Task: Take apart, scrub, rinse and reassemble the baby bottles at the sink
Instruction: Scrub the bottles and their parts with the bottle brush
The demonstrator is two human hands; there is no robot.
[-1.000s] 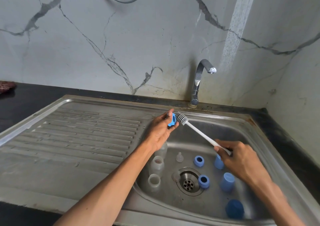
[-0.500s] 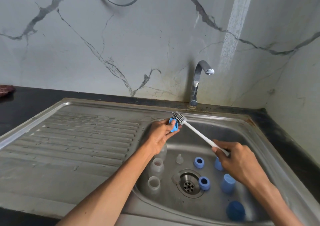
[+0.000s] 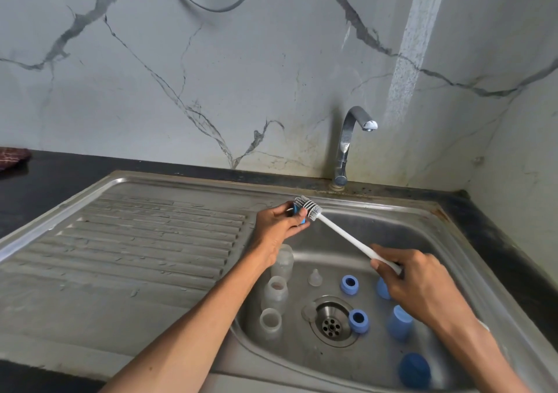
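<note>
My left hand [image 3: 279, 226] pinches a blue bottle ring [image 3: 299, 215] above the sink's back left corner. My right hand [image 3: 413, 284] grips the white handle of a bottle brush [image 3: 338, 229], whose grey bristle head lies against the ring. In the sink basin [image 3: 422, 241] stand three clear bottle bodies [image 3: 274, 294] along the left wall. A clear teat [image 3: 315, 278], two blue rings [image 3: 349, 285] and several blue caps [image 3: 399, 322] lie around the drain [image 3: 331, 321].
The tap [image 3: 347, 142] stands behind the basin, with no water running. A ribbed draining board [image 3: 136, 241] fills the left side. A dark cloth [image 3: 12, 157] lies on the black counter at far left. The wall corner closes in on the right.
The brush head has slid up and across the blue ring in my left hand. Both hands have stayed in nearly the same place.
</note>
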